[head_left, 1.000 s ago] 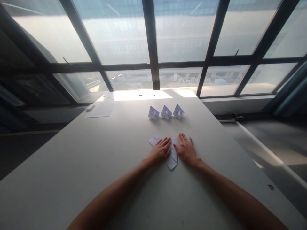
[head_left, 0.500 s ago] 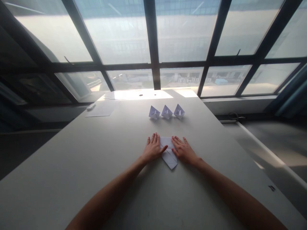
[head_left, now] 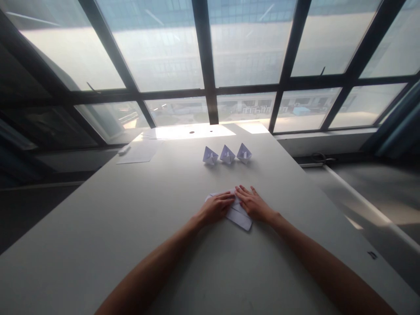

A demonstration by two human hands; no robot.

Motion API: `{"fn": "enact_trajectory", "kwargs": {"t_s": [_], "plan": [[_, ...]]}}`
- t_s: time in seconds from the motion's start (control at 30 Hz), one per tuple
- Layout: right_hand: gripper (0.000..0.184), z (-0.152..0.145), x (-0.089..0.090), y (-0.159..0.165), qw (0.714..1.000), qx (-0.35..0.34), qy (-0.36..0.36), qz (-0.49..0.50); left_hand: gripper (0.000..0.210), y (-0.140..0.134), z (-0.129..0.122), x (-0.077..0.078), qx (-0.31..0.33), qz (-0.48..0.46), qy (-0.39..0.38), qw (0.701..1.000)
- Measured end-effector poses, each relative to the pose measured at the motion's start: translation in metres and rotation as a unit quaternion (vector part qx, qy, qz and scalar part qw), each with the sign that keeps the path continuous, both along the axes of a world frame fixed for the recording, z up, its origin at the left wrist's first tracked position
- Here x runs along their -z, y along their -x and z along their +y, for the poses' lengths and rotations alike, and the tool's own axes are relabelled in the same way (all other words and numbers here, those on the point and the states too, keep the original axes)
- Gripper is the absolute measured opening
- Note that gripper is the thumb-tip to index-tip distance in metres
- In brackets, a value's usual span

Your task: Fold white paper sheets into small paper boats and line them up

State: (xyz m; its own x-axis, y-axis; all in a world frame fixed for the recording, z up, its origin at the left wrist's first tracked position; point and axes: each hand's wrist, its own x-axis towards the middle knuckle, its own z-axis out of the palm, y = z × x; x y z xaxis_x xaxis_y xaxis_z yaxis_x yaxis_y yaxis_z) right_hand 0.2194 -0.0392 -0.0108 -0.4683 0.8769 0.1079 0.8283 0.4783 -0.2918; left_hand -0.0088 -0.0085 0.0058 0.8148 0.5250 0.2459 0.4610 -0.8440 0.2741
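A folded sheet of white paper point(head_left: 241, 219) lies on the table in front of me, turned at a slant, with crease lines across it. My left hand point(head_left: 215, 208) rests flat over its left and middle part, fingers stretched toward the right and covering much of it. On its upper right edge lies my right hand point(head_left: 254, 204), palm down with the fingers extended. The fingertips of both hands come close together on the paper. Beyond them, three folded paper boats stand in a row: a left one point(head_left: 210, 156), a middle one point(head_left: 227, 155) and a right one point(head_left: 244, 154).
The white table point(head_left: 157, 192) narrows toward large windows with dark frames point(head_left: 210, 105). Flat white sheets point(head_left: 139, 153) lie at its far left, with a small white object point(head_left: 124, 150) on their edge. Sunlight falls across the far end.
The folded paper has turned, its near end swinging to the right. My left hand has shifted from the paper's left edge onto its middle. My right hand has barely moved.
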Motion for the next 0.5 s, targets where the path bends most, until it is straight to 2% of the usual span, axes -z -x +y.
{"fn": "enact_trajectory", "kwargs": {"t_s": [0.1,0.23,0.33,0.5], "plan": [[0.052,0.002,0.001,-0.003,0.997,0.074,-0.028,0.003,0.041,-0.001,-0.003,-0.001,-0.011,0.022,0.007,1.000],[0.036,0.002,-0.004,-0.004,0.986,0.152,-0.062,0.022,0.053,-0.003,-0.009,0.002,-0.015,0.060,-0.012,0.998],[0.027,-0.003,-0.012,0.000,0.987,0.142,-0.072,0.031,0.067,-0.008,-0.015,0.006,-0.026,0.089,-0.021,0.995],[0.029,-0.013,-0.014,0.014,0.990,0.120,-0.073,0.017,0.071,-0.012,-0.019,0.010,-0.037,0.101,-0.029,0.994]]}}
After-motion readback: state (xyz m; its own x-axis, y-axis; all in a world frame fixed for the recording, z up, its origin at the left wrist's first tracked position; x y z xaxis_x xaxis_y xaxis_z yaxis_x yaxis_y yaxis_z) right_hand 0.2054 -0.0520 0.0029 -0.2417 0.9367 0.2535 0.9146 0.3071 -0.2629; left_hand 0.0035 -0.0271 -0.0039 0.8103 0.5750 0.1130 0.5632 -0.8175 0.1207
